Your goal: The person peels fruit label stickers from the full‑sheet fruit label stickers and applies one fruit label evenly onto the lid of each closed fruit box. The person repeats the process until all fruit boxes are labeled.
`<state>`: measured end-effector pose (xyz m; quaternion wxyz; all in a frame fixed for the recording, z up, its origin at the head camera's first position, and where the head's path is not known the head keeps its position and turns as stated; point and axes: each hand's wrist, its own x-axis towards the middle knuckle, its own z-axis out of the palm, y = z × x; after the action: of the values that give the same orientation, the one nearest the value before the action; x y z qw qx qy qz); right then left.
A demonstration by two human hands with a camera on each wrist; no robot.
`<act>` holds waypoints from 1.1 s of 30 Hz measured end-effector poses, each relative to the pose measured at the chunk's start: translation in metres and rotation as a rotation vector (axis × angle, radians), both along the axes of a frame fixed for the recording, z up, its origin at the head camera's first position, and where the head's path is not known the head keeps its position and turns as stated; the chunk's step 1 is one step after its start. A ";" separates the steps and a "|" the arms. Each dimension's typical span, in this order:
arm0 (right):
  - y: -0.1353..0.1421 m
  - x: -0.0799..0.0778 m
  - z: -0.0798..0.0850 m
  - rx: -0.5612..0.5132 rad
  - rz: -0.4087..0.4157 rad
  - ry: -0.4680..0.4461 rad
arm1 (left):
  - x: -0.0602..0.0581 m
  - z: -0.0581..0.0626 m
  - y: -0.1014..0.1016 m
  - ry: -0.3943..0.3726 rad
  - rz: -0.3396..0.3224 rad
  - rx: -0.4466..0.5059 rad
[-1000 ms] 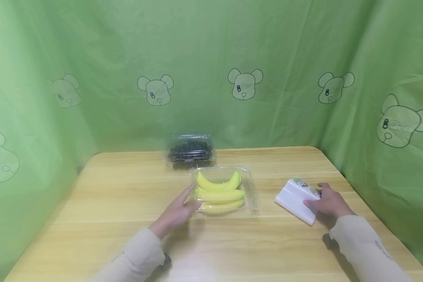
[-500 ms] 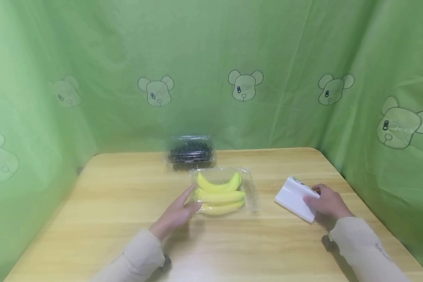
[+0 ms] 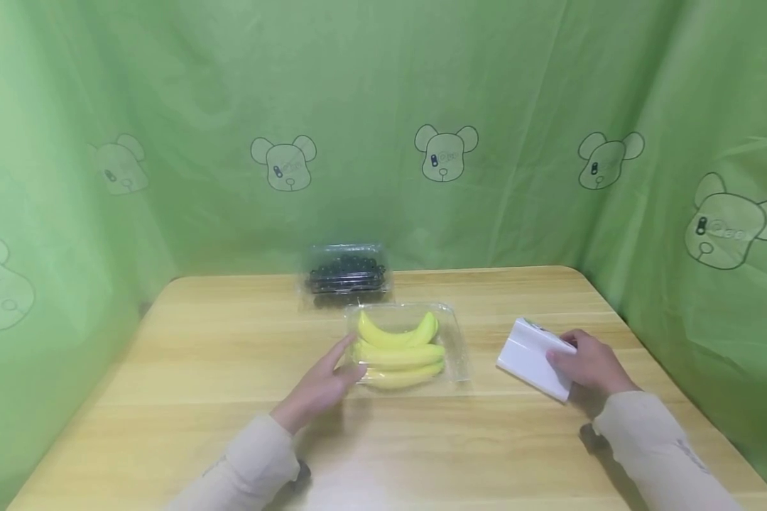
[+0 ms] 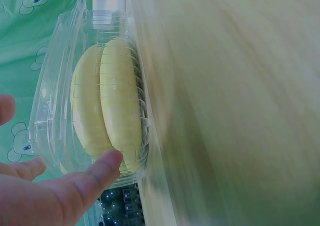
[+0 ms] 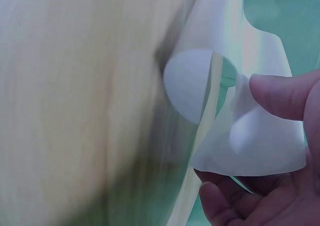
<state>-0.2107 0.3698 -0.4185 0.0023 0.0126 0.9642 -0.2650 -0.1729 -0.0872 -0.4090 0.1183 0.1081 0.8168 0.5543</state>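
Yellow bananas (image 3: 401, 356) lie inside a clear plastic clamshell box (image 3: 458, 355) at the middle of the table. My left hand (image 3: 319, 387) is at the box's left side, fingers extended, thumb (image 4: 107, 166) close against the clear wall in the left wrist view. On the right, my right hand (image 3: 594, 365) pinches a white glossy sticker sheet (image 3: 532, 362) between thumb and fingers. A sliver of coloured round labels shows at the sheet's far edge. In the right wrist view the sheet (image 5: 215, 25) is bent into a loose roll, with the thumb on its flap.
A second clear box (image 3: 345, 249) of dark grapes (image 3: 348, 272) stands behind the bananas, near the table's back edge. Green curtains (image 3: 364, 85) with printed bear heads hang behind and at both sides of the wooden table (image 3: 230, 333).
My right hand has tilted the sticker sheet, so its coloured labels have turned mostly out of sight and more plain white shows. The left hand and the banana box have stayed put.
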 end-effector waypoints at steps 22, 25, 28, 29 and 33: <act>-0.005 -0.003 0.002 -0.002 -0.020 0.027 | -0.005 -0.003 -0.001 -0.017 -0.009 0.012; -0.006 -0.003 0.004 -0.005 -0.024 0.033 | -0.006 -0.002 -0.001 -0.016 -0.006 0.011; -0.008 -0.002 0.005 -0.009 -0.027 0.023 | -0.005 -0.002 -0.001 -0.020 -0.007 0.011; -0.008 -0.001 0.005 -0.010 -0.027 0.023 | -0.005 -0.002 -0.001 -0.020 -0.008 0.010; -0.009 0.000 0.005 -0.009 -0.025 0.032 | -0.003 -0.001 -0.001 -0.017 -0.007 0.007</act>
<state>-0.2108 0.3605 -0.4138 -0.0163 0.0206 0.9626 -0.2695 -0.1759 -0.0880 -0.4101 0.1268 0.1068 0.8134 0.5576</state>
